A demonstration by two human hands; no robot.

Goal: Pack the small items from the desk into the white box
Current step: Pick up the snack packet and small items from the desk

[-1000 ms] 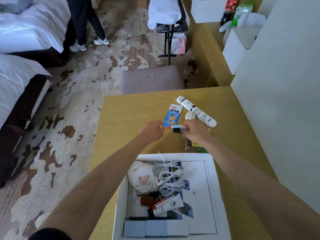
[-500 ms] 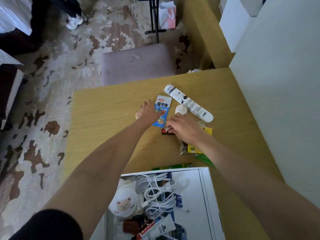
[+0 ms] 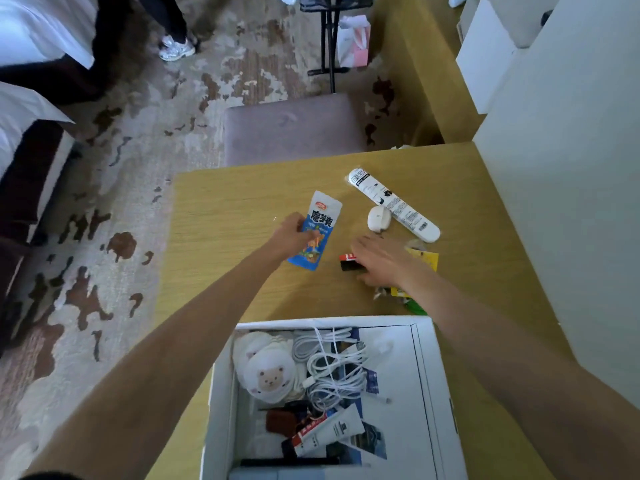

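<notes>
A pale wooden desk [image 3: 225,220] beside a blotchy carpet [image 3: 104,237], and we have both hands out over it, apart from each other. The left hand [image 3: 292,237] pinches the blue snack packet [image 3: 320,223] by its left edge, thumb across the front. The right hand [image 3: 381,265] is blurred above a small black and red item [image 3: 348,264]; we cannot tell whether it grips it. Beyond the right hand lie a small white case [image 3: 378,219] and a long white tube [image 3: 394,206]. Nearer us than both hands sits the white box [image 3: 427,358], with cables [image 3: 332,368] and a bear pouch [image 3: 270,379] inside.
</notes>
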